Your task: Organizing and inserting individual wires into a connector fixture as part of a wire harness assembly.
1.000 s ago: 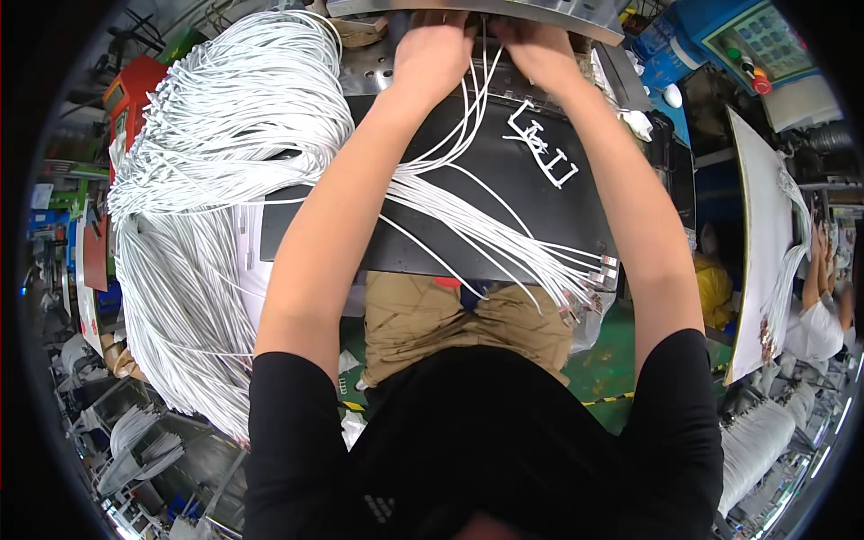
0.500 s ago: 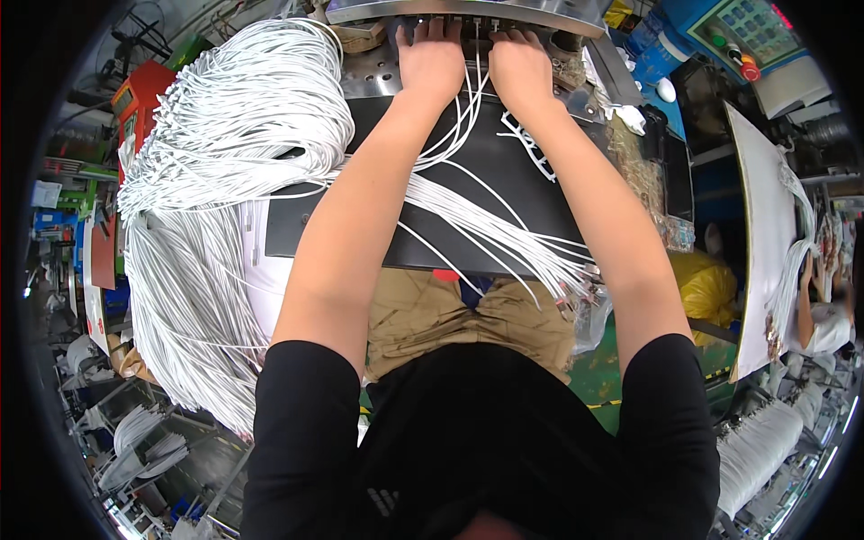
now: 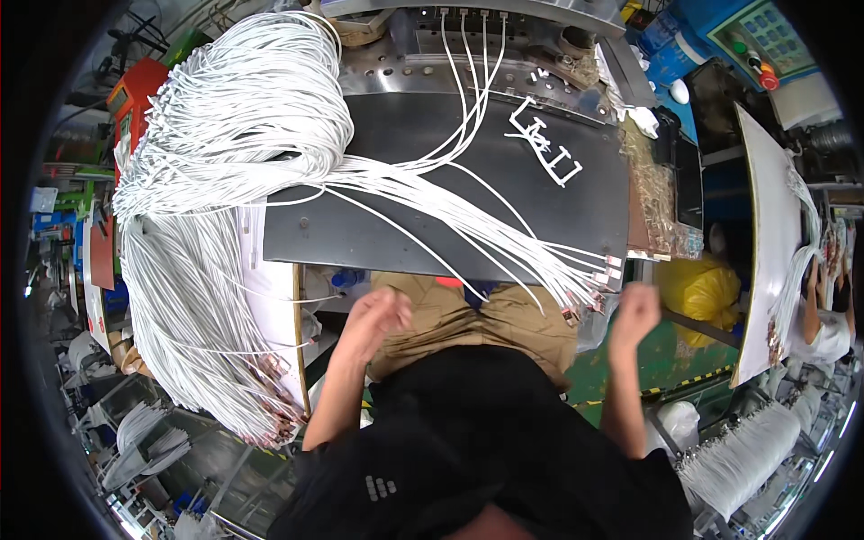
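We log our left hand (image 3: 376,315) above the left thigh of the khaki cloth trousers (image 3: 432,319): fingers loosely curled, nothing visible in it; blur, so we can't tell if the fingertips meet. Our right hand (image 3: 637,315) is bent into a loose fist, nothing showing, just right of the metal plug ends (image 3: 571,315) of a fanned bunch of thin white round cables (image 3: 472,218). Both hands are off the work. Four white cables (image 3: 487,56) run up from the bunch, their ends seated in a row under the grey steel machine head (image 3: 549,11). Step in hand, we judge: machine cycle, hands clear; next move would call for reaching in and drawing those four out evenly, no snagging. Below the head, a shiny, pierced metal bed (image 3: 387,77); nearer us, a flat, matte black board (image 3: 378,121) carrying stiff, angular white plastic scraps (image 3: 541,144). Left, a thick, glossy, looped mass of white cable (image 3: 252,99). Right, a crinkled yellow plastic bag (image 3: 700,301).
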A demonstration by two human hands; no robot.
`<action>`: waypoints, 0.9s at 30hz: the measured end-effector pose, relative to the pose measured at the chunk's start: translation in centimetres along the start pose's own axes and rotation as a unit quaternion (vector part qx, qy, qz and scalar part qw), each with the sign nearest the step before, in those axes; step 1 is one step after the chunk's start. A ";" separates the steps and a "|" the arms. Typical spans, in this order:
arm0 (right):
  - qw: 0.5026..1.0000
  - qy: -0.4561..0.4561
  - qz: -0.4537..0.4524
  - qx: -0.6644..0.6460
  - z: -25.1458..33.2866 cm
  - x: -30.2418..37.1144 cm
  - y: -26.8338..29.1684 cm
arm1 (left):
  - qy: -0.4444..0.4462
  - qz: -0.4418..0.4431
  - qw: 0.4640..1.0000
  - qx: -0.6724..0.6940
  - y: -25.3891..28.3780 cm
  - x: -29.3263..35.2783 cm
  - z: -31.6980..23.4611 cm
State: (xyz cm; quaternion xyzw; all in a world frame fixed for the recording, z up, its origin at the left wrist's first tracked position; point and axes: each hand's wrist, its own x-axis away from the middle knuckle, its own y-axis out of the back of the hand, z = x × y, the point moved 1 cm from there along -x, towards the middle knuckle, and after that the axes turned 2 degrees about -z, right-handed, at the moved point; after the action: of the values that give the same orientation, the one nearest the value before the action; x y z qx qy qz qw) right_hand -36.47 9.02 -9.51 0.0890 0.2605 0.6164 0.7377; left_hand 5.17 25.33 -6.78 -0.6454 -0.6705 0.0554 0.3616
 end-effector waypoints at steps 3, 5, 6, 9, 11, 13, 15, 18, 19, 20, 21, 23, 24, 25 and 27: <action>0.975 0.091 0.173 0.104 0.1 6.9 -4.1 | -0.116 -0.307 0.937 0.123 1.1 -0.6 1.3; 0.981 0.055 0.161 0.089 -1.7 8.3 -5.4 | -0.136 -0.324 0.931 0.095 3.0 -1.2 2.3; 0.987 0.021 0.142 0.077 -2.0 8.5 -6.2 | -0.158 -0.332 0.927 0.065 4.0 -2.0 2.1; 0.989 -0.044 0.144 -0.006 -2.1 7.9 -6.4 | -0.169 -0.351 0.920 0.047 4.8 -2.4 2.0; 0.966 -0.105 0.189 -0.140 -1.8 7.0 -5.4 | -0.140 -0.370 0.916 0.075 4.3 -2.4 2.4; 0.939 -0.193 0.212 -0.191 -4.5 7.2 -5.1 | -0.146 -0.364 0.917 0.070 4.5 -2.3 2.7; 0.845 -0.366 0.259 -0.291 -7.0 8.0 -4.4 | -0.152 -0.363 0.917 0.061 4.9 -2.2 3.1; 0.895 -0.279 0.334 -0.099 -5.2 8.2 -3.4 | -0.151 -0.376 0.911 0.074 4.2 -1.9 2.4; 0.902 -0.229 0.367 -0.002 -4.8 8.0 -3.4 | -0.154 -0.383 0.907 0.080 4.1 -2.0 2.1; 0.904 -0.228 0.363 0.001 -4.9 7.6 -3.0 | -0.154 -0.379 0.909 0.082 4.2 -2.0 2.2; 0.916 -0.074 0.386 0.080 -5.0 7.1 -2.7 | -0.150 -0.378 0.910 0.077 4.3 -1.9 2.3; 0.858 0.234 0.395 0.231 -5.2 6.4 -2.4 | -0.144 -0.378 0.912 0.065 4.6 -2.0 2.3; 0.858 0.235 0.393 0.231 -5.2 6.3 -2.5 | -0.146 -0.376 0.913 0.064 4.5 -2.0 2.1; 0.865 0.232 0.388 0.219 -5.2 6.3 -2.6 | -0.143 -0.379 0.912 0.062 4.4 -2.0 2.1; 0.877 0.227 0.378 0.193 -5.2 6.1 -2.9 | -0.138 -0.386 0.910 0.059 4.1 -1.8 1.9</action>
State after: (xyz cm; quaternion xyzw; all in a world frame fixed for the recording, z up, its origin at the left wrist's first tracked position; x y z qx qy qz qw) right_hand -35.95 13.23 -16.92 0.1789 0.4810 0.7891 0.3376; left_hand 7.34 25.13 -11.15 -0.2996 -0.9061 0.0397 0.2961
